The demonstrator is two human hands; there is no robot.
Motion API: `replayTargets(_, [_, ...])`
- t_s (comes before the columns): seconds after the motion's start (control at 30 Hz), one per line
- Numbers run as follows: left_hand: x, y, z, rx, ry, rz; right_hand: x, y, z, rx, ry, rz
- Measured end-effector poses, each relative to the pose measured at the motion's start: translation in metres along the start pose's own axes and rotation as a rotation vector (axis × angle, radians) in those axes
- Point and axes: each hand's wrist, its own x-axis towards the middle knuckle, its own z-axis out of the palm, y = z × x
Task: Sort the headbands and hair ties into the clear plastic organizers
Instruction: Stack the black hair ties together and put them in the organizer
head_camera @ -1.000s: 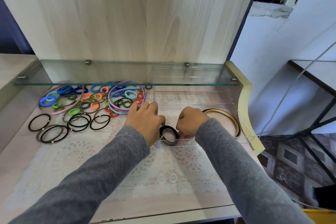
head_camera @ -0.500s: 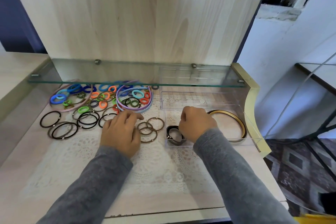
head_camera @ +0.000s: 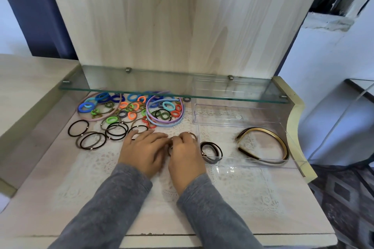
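My left hand point(head_camera: 144, 150) and my right hand point(head_camera: 186, 155) meet over a few brown hair ties point(head_camera: 192, 134) on the lace mat, just left of the front clear organizer point(head_camera: 253, 163). My right hand's fingers curl round the ties; my left hand lies flat beside them with its fingertips touching. Most of the ties are hidden under the hands. Inside the organizer lie dark hair ties point(head_camera: 211, 150) at its left end and gold and black headbands point(head_camera: 263, 143) on the right. A second clear organizer point(head_camera: 222, 116) stands behind it.
Coloured hair ties point(head_camera: 129, 109) lie heaped at the back left with pastel headbands point(head_camera: 164, 123) and a pink headband point(head_camera: 97, 117). Black hair ties point(head_camera: 91, 140) lie in front of them. A glass shelf point(head_camera: 172, 87) overhangs the back.
My right hand has left the organizer and moved left onto the brown hair ties. My left hand has slid right to meet it.
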Motion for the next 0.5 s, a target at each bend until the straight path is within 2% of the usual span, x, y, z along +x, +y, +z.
replayTargets(0.27, [-0.009,-0.016,-0.012,-0.01,0.031,-0.027,0.005,-0.008,0.018,-0.179,0.083,0.034])
replayTargets(0.5, [-0.018,-0.03,-0.017,-0.003,0.056,-0.021,0.014,-0.01,0.025,-0.092,0.122,0.003])
